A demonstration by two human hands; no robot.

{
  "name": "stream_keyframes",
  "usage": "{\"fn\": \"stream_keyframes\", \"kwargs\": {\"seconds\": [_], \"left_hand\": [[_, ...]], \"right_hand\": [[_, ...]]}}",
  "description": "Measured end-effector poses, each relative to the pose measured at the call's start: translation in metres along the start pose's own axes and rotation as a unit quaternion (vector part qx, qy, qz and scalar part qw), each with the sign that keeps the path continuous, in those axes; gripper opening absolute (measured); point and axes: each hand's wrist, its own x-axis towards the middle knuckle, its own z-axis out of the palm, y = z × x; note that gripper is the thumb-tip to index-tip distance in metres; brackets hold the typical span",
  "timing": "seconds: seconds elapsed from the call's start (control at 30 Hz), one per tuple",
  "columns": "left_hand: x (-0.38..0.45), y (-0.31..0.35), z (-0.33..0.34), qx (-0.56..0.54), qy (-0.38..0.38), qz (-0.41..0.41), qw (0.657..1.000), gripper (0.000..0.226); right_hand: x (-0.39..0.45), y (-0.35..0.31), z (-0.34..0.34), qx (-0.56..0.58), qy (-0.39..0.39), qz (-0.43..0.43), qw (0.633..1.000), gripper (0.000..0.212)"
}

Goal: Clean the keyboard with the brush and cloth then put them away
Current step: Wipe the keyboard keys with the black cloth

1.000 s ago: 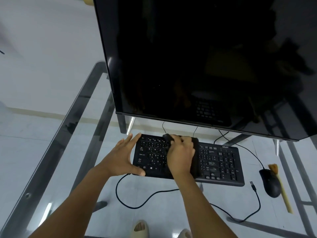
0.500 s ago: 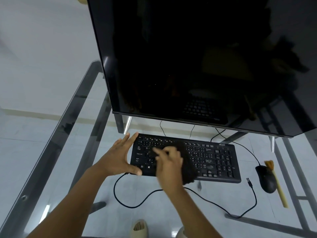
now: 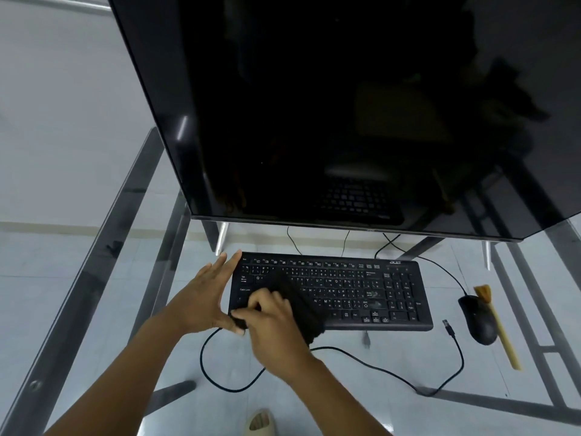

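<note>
A black keyboard (image 3: 361,287) lies on the glass table under the monitor. My right hand (image 3: 270,316) presses a dark cloth (image 3: 301,306) onto the keyboard's lower left part; the cloth drapes over the front edge. Spread flat, my left hand (image 3: 201,294) braces the keyboard's left end, thumb at the front corner, fingers up along the side. A brush (image 3: 496,325) with a yellow wooden handle rests on the table to the right, bristles toward the monitor, beside the mouse.
A big dark monitor (image 3: 345,105) overhangs the back of the glass table (image 3: 94,294). A black mouse (image 3: 478,319) sits right of the keyboard. A loose black cable (image 3: 361,363) loops across the front. A sandalled foot shows through the glass below.
My right hand has dragged the cloth from the keyboard's upper middle down and left to its front left part. The left hand stays on the left end.
</note>
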Motion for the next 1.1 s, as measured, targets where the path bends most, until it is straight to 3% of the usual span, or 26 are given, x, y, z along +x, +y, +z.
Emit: {"fn": "stream_keyframes", "kwargs": {"seconds": [0.13,0.27,0.37,0.4,0.47,0.53,0.63,0.7,0.8,0.9,1.0,1.1], "left_hand": [[-0.005,0.01,-0.006,0.006,-0.008,0.009,1.0,0.142],[-0.001,0.004,-0.002,0.016,0.0,0.017,1.0,0.142],[-0.001,0.004,0.0,0.03,0.002,0.036,0.999,0.141],[-0.002,0.005,0.0,0.029,0.006,0.031,0.999,0.141],[-0.005,0.005,0.0,0.029,0.016,0.022,0.999,0.14],[-0.003,0.001,0.0,0.05,0.018,0.033,0.998,0.14],[0.0,0.009,-0.004,0.135,-0.007,-0.005,0.991,0.139],[-0.001,0.031,-0.002,0.206,0.027,-0.021,0.978,0.126],[0.012,0.086,0.022,0.197,0.116,0.062,0.972,0.091],[0.039,0.131,0.064,0.172,0.111,0.107,0.973,0.071],[0.059,0.143,0.1,0.192,0.084,0.104,0.972,0.074],[0.059,0.133,0.117,0.222,0.123,0.113,0.961,0.069]], "right_hand": [[-0.012,0.038,-0.032,0.0,-0.032,0.0,0.999,0.035],[-0.03,0.071,-0.045,-0.03,0.152,0.18,0.971,0.039],[-0.004,0.035,-0.017,-0.011,0.203,0.259,0.944,0.029],[0.002,0.016,-0.007,0.012,0.176,0.231,0.957,0.029],[0.0,-0.016,0.006,-0.015,0.072,0.08,0.994,0.043],[-0.012,-0.01,0.003,-0.028,0.002,-0.006,1.0,0.054],[-0.039,0.04,-0.016,-0.025,0.059,0.102,0.993,0.037],[-0.058,0.073,-0.031,-0.031,0.112,0.171,0.978,0.04],[-0.074,0.085,-0.034,-0.053,0.153,0.183,0.97,0.044],[-0.079,0.077,-0.047,-0.038,0.121,0.144,0.981,0.035],[-0.09,0.108,-0.094,-0.064,0.2,0.249,0.946,0.026],[-0.101,0.146,-0.133,-0.018,0.277,0.428,0.86,0.021]]}}
